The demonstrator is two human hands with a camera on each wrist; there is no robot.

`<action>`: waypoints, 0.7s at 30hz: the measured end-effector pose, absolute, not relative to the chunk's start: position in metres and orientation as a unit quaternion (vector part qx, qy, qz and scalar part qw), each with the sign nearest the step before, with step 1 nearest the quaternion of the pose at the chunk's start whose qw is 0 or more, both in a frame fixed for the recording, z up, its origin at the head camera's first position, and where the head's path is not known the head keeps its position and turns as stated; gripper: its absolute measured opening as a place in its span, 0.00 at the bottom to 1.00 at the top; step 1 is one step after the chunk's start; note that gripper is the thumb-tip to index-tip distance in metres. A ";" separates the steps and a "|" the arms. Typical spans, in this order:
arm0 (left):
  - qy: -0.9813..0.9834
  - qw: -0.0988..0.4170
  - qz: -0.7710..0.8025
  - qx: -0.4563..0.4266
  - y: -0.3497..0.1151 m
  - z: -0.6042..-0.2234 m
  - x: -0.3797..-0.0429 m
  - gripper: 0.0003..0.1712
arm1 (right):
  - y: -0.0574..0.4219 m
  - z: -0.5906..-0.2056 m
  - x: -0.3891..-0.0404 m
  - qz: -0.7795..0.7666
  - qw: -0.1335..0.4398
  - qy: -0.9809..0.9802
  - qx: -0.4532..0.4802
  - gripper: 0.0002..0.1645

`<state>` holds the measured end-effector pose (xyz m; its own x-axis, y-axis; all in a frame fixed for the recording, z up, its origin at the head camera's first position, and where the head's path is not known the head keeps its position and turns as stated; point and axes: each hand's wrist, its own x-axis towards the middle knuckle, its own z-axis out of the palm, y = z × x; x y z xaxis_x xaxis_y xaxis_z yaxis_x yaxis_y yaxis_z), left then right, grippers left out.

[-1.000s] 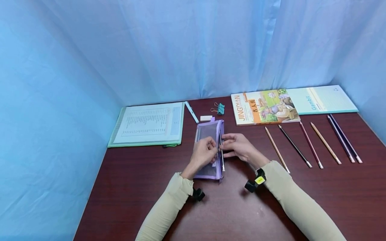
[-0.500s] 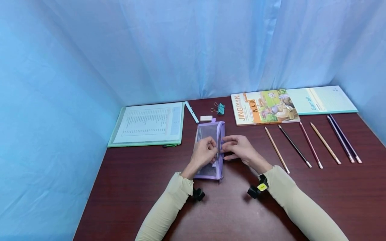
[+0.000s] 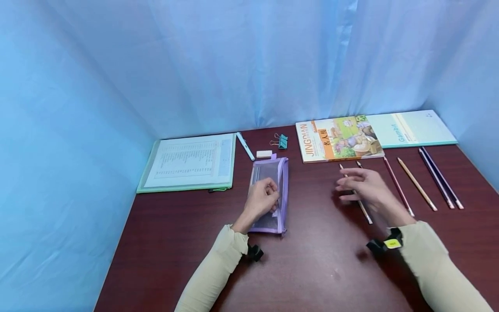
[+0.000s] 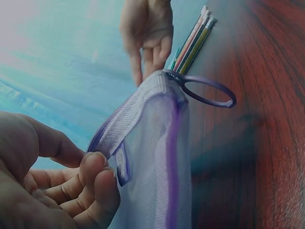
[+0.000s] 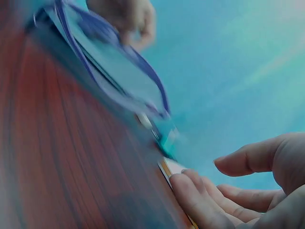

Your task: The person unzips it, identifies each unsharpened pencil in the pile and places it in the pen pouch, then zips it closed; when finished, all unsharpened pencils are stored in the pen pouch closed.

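My left hand (image 3: 262, 197) pinches the zipper edge of a purple mesh pencil case (image 3: 269, 223), and its mouth gapes to the right. In the left wrist view, thumb and fingertips grip the edge of the case (image 4: 164, 143) beside a small tag. Over the nearest pencil (image 3: 364, 211) of the row hovers my right hand (image 3: 364, 188), blurred, with thumb and fingers apart and nothing between them. The hand partly hides a black pencil (image 3: 359, 164). The right wrist view shows the pencil case (image 5: 119, 90) standing open, with a dark pencil inside.
Further right lie a maroon pencil (image 3: 397, 184), a yellow pencil (image 3: 417, 183) and two dark pencils (image 3: 440, 177). Behind are a book (image 3: 339, 138), a notebook (image 3: 413, 128), a teal binder clip (image 3: 281, 141), an eraser (image 3: 264, 154), a light-blue pen (image 3: 245, 146) and a document folder (image 3: 187, 162).
The white-ended pencil at the case's mouth has gone inside. My right hand has let go and moved right, over the row of pencils. My left hand has stayed on the case.
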<state>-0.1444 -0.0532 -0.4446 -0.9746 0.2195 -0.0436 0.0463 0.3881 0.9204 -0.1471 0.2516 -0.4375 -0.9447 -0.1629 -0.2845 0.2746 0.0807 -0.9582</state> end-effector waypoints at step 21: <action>0.830 0.080 0.547 0.077 -0.055 -0.446 -0.145 0.03 | 0.453 -0.443 -0.144 -0.399 0.036 0.909 0.114 0.27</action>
